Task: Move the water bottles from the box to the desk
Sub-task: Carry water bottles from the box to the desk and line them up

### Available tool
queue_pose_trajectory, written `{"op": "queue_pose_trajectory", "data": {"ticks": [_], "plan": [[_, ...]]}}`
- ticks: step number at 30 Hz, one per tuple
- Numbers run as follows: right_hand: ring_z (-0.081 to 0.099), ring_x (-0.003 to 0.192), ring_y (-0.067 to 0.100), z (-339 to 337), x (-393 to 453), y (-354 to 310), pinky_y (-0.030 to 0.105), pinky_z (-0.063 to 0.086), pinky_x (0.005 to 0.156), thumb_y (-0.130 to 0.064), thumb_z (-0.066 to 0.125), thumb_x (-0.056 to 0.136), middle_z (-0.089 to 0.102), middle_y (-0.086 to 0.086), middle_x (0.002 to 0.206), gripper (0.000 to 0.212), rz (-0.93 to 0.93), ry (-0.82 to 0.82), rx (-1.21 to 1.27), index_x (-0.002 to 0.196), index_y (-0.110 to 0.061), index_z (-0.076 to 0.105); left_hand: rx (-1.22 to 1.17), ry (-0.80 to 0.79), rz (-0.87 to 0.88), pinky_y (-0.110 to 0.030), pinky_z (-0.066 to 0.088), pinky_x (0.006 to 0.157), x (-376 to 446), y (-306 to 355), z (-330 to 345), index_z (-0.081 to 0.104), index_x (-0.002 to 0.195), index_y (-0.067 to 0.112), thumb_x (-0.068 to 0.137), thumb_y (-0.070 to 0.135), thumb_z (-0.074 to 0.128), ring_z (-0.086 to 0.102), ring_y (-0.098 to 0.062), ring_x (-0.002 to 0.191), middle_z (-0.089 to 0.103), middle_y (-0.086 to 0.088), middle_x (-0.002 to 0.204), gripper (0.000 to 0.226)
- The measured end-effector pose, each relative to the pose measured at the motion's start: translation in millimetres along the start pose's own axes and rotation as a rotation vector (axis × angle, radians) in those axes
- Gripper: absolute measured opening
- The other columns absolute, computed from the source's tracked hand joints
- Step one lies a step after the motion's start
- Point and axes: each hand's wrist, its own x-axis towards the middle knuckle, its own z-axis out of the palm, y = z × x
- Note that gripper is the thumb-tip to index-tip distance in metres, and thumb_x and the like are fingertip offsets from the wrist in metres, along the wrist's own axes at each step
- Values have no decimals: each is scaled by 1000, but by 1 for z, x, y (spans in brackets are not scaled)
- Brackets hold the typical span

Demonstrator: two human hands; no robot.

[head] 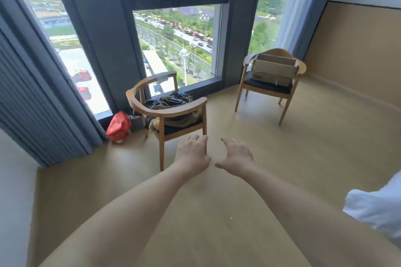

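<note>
An open cardboard box [273, 70] sits on the seat of a wooden chair [282, 115] at the far right, near the window. Its inside is hidden from here, so no water bottles show. No desk is in view. My left hand [192, 151] and my right hand [236, 155] are stretched out side by side in front of me over the floor, fingers relaxed and holding nothing. Both are well short of the box.
A second wooden chair [167, 112] stands just beyond my hands, piled with bags and cables. A red bag [119, 124] and a small grey bag [136, 122] lie on the floor by the window. Grey curtains [32, 104] hang at left. Wooden floor [314, 147] stretches to the right.
</note>
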Motion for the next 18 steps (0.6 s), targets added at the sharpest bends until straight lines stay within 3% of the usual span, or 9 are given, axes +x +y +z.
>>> {"op": "queue_pose_trajectory", "data": {"ticks": [10,18], "plan": [[40,140,31,-24,100,55,40,39,112,-49,80,78,44,2,154,94,265,37,59,157,-29,32,25,-108,167,-43,37,113,150,9,26,40,154,23,91,43,69,39,-29,140,50,-6,149,72],[35,144,30,-56,228,141,40,36,113,-49,80,80,39,1,157,95,322,69,111,158,-29,30,41,-122,247,-45,42,109,309,73,74,42,151,24,89,42,70,46,-29,135,52,-6,146,70]]}}
